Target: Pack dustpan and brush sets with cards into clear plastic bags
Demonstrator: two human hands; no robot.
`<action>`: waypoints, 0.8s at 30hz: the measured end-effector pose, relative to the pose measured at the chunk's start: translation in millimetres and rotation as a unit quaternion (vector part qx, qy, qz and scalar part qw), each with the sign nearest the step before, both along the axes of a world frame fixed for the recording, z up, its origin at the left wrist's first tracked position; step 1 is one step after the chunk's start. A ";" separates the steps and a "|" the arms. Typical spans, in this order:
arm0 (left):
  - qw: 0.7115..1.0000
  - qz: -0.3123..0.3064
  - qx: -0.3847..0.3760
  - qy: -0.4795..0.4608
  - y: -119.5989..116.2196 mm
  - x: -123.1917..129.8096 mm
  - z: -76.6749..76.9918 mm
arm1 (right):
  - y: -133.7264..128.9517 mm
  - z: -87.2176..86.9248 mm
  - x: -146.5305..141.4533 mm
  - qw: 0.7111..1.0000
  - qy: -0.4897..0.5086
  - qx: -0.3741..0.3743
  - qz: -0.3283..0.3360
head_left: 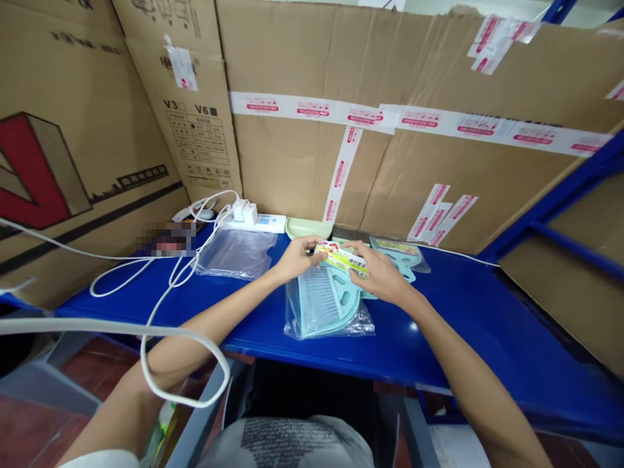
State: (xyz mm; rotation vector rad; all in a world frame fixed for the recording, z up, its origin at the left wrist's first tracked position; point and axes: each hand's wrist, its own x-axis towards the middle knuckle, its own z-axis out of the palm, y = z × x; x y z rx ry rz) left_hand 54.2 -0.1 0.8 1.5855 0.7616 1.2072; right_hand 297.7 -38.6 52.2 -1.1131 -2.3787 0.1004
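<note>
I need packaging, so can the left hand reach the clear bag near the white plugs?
Probably yes: the clear bag lies beside the left hand with nothing visible between, though that hand is holding the printed label.

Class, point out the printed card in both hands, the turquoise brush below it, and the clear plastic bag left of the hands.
Printed card [342,257], head view: middle of its front.
Turquoise brush [319,301], head view: its bristles.
Clear plastic bag [238,253], head view: its upper side.
</note>
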 end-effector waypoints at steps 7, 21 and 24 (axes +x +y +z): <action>0.997 0.007 -0.032 -0.064 -0.4 -1.2 -0.1 | 3.5 -22.4 20.2 0.955 0.247 -0.162 -0.028; 0.997 0.018 -0.065 -0.026 -13.1 6.1 4.8 | -0.6 -28.6 11.3 0.964 0.259 -0.067 0.000; 0.995 0.002 -0.096 -0.017 -18.0 6.5 8.1 | -2.8 -27.3 12.3 0.986 0.100 0.132 0.014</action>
